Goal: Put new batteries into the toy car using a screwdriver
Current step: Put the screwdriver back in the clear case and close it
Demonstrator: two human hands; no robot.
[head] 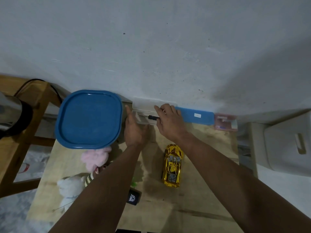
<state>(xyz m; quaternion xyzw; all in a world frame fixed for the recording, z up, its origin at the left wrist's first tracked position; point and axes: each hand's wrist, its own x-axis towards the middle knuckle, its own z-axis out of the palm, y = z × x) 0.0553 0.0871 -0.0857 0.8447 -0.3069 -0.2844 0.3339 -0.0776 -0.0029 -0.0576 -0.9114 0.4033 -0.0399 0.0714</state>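
Gold car (pixel 173 165) on wooden worktop (pixel 193 204), near right forearm. Right grip (pixel 170 121) pinches black screwdriver (pixel 152 117) over clear case (pixel 143 117) at wall. Left grip (pixel 133 129) flat, fingers straight, beside case. White label on blue box (pixel 195 116) unreadable.

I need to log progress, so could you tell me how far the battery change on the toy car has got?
Nothing on the car looks done: the gold toy car lies on the table, untouched. In hand: the right hand reaches a dark-handled tool, probably the screwdriver, in a clear case by the wall, with the left hand beside the case. Opening the compartment and swapping batteries remain; no batteries are identifiable.
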